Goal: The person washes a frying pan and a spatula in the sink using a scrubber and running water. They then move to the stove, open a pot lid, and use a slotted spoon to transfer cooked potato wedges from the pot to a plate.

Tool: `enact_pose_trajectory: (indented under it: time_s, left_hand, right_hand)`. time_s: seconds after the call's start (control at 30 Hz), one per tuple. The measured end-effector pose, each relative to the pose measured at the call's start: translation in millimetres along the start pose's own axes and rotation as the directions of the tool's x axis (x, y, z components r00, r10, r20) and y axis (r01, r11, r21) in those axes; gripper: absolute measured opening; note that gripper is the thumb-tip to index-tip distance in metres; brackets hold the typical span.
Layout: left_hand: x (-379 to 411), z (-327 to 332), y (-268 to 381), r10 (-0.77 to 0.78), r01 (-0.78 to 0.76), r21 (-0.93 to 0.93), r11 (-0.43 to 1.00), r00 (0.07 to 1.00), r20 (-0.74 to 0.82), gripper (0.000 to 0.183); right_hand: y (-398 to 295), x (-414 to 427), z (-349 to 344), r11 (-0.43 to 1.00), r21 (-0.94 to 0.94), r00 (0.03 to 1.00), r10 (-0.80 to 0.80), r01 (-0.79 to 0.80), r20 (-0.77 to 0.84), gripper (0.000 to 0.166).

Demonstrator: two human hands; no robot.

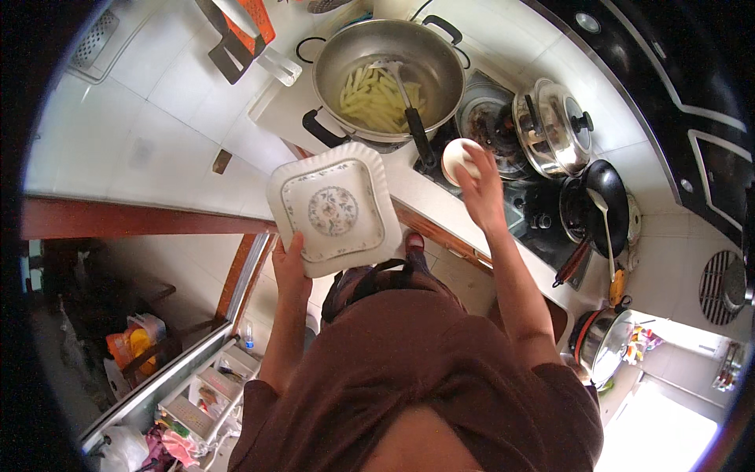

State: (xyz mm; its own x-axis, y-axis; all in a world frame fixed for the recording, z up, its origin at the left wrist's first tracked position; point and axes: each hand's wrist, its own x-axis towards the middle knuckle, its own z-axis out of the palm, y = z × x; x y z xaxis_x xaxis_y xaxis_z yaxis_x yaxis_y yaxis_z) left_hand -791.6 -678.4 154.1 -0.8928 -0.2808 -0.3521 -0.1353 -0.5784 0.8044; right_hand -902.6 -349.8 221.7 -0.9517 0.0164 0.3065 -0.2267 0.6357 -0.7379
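Observation:
My left hand (291, 264) grips the lower left rim of a square white plate (332, 211) with a scalloped edge and a floral medallion, thumb on top. The plate is held in front of the counter and shows nothing on it. My right hand (485, 192) is over a small white bowl (458, 158) at the stove's near left part. Its fingers overlap the bowl's right side; blur hides whether they hold it. Beyond the plate, a deep steel wok (439, 109) holds pale green-yellow strips (377, 103) in liquid. A slotted turner (403, 88) rests in it, its black handle over the rim.
Right of the wok, a lidded steel pot (552, 127) stands on the black glass gas stove (534, 203). A black frying pan (607, 215) has a ladle (601, 203) across it. Another steel pot (610, 348) stands farther right. Spatulas (239, 41) hang on the tiled wall.

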Motion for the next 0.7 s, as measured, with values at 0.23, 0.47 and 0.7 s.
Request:
enact_pose_trajectory:
  time_s: [0.23, 0.47, 0.7]
  left_hand:
    - [0, 5, -5, 0.091, -0.100, -0.028, 0.995, 0.970, -0.226, 0.038]
    - [-4, 2, -11, 0.130, -0.159, -0.068, 0.985, 0.942, -0.309, 0.042]
    - [-3, 7, -13, 0.195, -0.222, -0.071, 0.972, 0.941, -0.276, 0.043]
  right_hand:
    - [-30, 85, 24, 0.693, -0.616, 0.844, 0.020, 0.375, 0.536, 0.051]
    - [1, 144, -49, 0.508, -0.770, 0.908, -0.058, 0.386, 0.416, 0.025]
    - [12, 185, -83, 0.641, -0.518, 0.625, 0.077, 0.566, 0.777, 0.020]
